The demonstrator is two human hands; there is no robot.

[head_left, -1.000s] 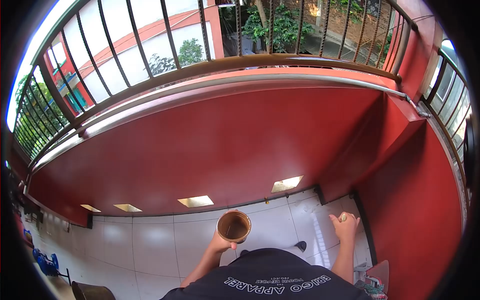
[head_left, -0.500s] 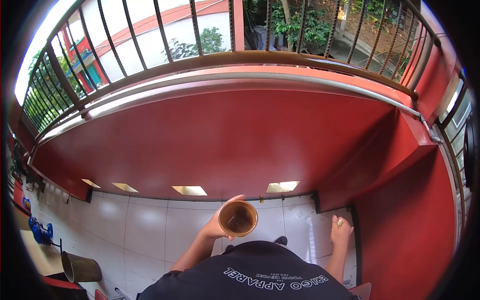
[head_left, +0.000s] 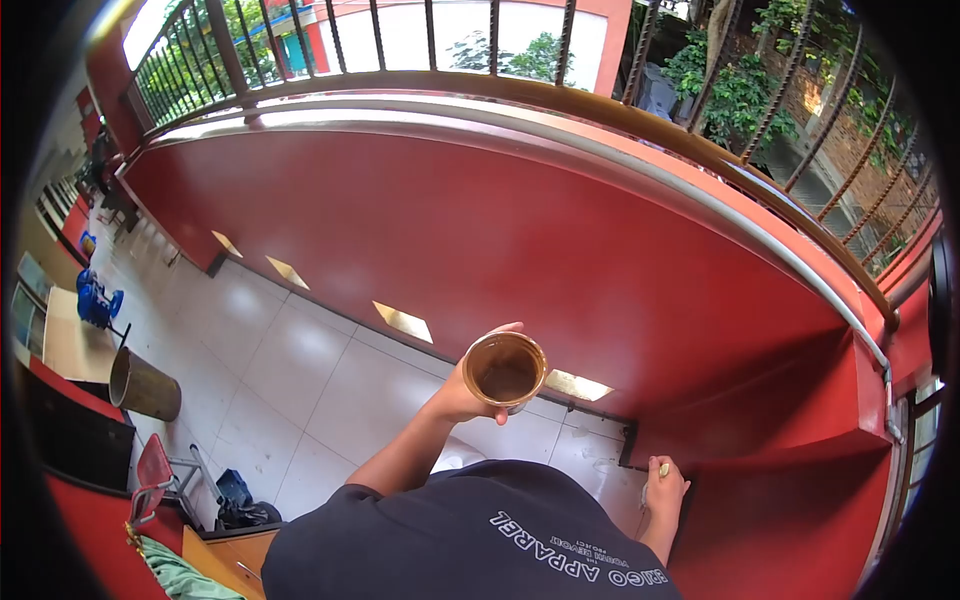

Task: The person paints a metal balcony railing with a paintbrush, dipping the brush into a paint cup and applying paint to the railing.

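Swinging left since the earlier frames, the view is catching the red parapet wall (head_left: 560,230) on a slant, while the brown cup (head_left: 505,368) is staying upright before the wall's foot, the left hand (head_left: 458,398) gripping its side, so the carry is judged unbroken. The right hand (head_left: 663,492) is hanging near the wall's corner, clenched on a small pale object (head_left: 661,468). White floor tiles (head_left: 290,360) are running along the wall's base, a railing (head_left: 600,108) topping it, a drum (head_left: 145,385) standing well away.

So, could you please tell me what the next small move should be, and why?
Probably bring the right hand up to the tin: the left hand holds it level, open-topped, with brown contents, while the right hand grips a small pale thing low by the red wall, apart from it.
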